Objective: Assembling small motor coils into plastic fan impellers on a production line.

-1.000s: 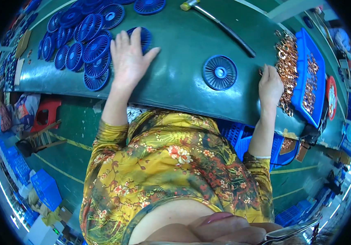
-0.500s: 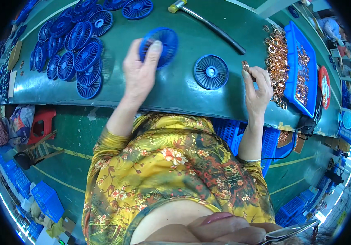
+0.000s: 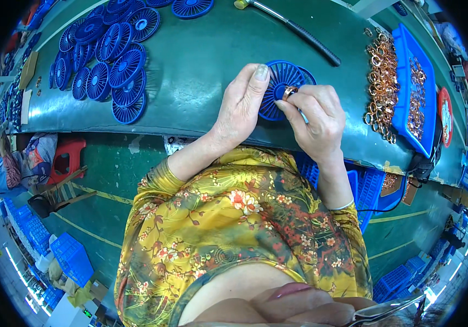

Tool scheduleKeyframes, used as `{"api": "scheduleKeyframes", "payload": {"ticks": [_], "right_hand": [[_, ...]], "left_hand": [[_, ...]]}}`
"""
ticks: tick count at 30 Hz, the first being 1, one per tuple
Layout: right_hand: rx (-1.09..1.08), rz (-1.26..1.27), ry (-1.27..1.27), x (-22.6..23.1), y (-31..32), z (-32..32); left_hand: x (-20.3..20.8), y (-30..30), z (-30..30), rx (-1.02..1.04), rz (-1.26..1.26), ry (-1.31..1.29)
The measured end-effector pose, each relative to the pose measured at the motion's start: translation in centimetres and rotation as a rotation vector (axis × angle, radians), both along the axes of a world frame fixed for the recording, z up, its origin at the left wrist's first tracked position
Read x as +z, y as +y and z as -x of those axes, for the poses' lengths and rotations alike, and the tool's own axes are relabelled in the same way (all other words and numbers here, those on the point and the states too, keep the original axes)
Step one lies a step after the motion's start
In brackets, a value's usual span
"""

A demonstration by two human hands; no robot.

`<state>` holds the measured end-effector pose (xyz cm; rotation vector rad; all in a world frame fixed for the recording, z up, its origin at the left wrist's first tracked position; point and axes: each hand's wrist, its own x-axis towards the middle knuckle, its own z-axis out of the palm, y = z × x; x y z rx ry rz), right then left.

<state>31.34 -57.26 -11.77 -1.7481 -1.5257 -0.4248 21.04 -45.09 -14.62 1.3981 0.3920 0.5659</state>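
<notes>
Centrally, right hand (image 3: 321, 117): thumb and fingertips are closed on a small coppery ring (image 3: 289, 94), held at the hub of a blue ribbed disc (image 3: 278, 86); whether ring and hub are touching cannot be told.
Left hand (image 3: 239, 109): the same disc is clamped at its left side, the thumb laid near the rim; the other fingers are mostly hidden.
Ring, handling: probably light, fairly stiff and smooth enough to slip; best taken by its outer edges between thumb and fingertip.
Disc, handling: likely light, stiff plastic; the thin ribs could be cracked by hard pressure, so it is best held by the rim or hub.
Second disc (image 3: 306, 74): mostly covered by the held disc and the right hand, with only its far edge shown; contact between the two discs is unclear.
Green table (image 3: 201, 54): beyond the hands a hammer (image 3: 294, 31) is laid aslant, its head cut off at the upper edge.
Table, left: blue discs are piled in a cluster (image 3: 127, 68), too overlapped to be counted.
Table, right: a heap of coppery rings (image 3: 381, 82) is spread beside a blue tray (image 3: 404, 82) holding more; single rings are hard to make out.
Far right: a red-rimmed dish (image 3: 440, 117) is seen, its contents blurred.
</notes>
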Motion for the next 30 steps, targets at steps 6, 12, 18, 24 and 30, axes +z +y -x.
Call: {"api": "scheduleKeyframes", "payload": {"ticks": [6,12,18,24,30], "right_hand": [[-0.084,0.131,0.066,-0.4,0.3,0.5],[-0.081,0.085,0.101,-0.8,0.1,0.4],[-0.062,0.128,0.084,-0.5,0.3,0.6],[-0.103,0.233,0.117,-0.9,0.3,0.7],[-0.183,0.048,-0.020,-0.2,-0.6,0.5]], "left_hand": [[0.1,-0.6,0.1,0.050,-0.168,-0.021],[-0.5,-0.2,0.0,0.018,-0.083,0.017],[-0.7,-0.5,0.0,0.040,-0.146,-0.003],[-0.6,-0.7,0.3,0.035,-0.245,0.059],[0.8,0.3,0.6,-0.235,0.341,-0.018]]}}
